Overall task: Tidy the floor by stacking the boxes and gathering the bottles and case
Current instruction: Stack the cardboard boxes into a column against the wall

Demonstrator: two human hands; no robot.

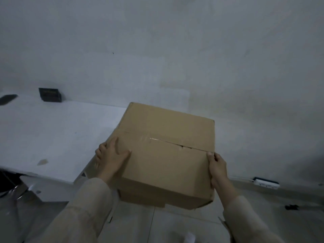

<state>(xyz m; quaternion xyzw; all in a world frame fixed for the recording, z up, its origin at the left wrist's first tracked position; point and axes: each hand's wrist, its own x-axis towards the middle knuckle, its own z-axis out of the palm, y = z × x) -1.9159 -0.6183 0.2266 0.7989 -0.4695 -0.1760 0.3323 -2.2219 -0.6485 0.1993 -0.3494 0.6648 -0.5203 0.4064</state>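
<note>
A large brown cardboard box (166, 155) fills the middle of the view, held up off the tiled floor between both hands. Its top flaps are taped along a seam that gapes a little near the right side. My left hand (110, 158) presses on the box's left edge with the fingers spread over the top. My right hand (218, 169) clasps the right edge, thumb on top. No bottles or case are in view.
A white table (52, 134) stands to the left with a small black box (50, 94) against the wall and a dark flat object (8, 99) at its far left. A white wall rises straight ahead. A power strip (266, 183) lies by the wall at right.
</note>
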